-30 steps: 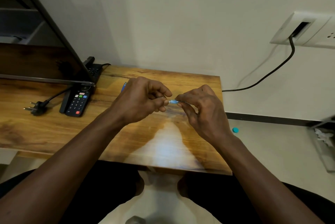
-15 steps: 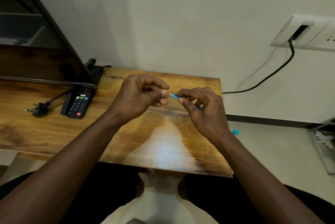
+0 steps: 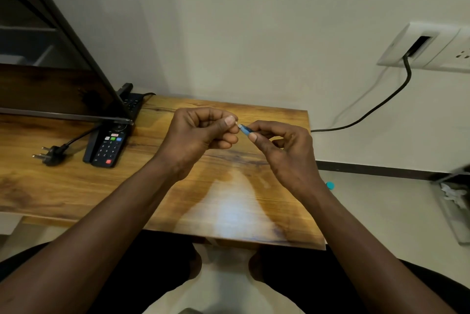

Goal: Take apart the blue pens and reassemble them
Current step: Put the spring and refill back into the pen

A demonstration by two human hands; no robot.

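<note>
Head view, left hand (image 3: 195, 135), right hand (image 3: 284, 146) pinching blue pen (image 3: 246, 130)

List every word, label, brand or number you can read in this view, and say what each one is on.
No text reads clearly.
Remote control: key markings and coloured button labels are there, too small and blurred to read.
Blue pen between left hand and right hand: no print visible.
Wall socket plate: no legible marking.

bare desk (image 3: 76, 194) below hands; remote (image 3: 109, 147), plug (image 3: 49, 155) crowd far left.
</note>
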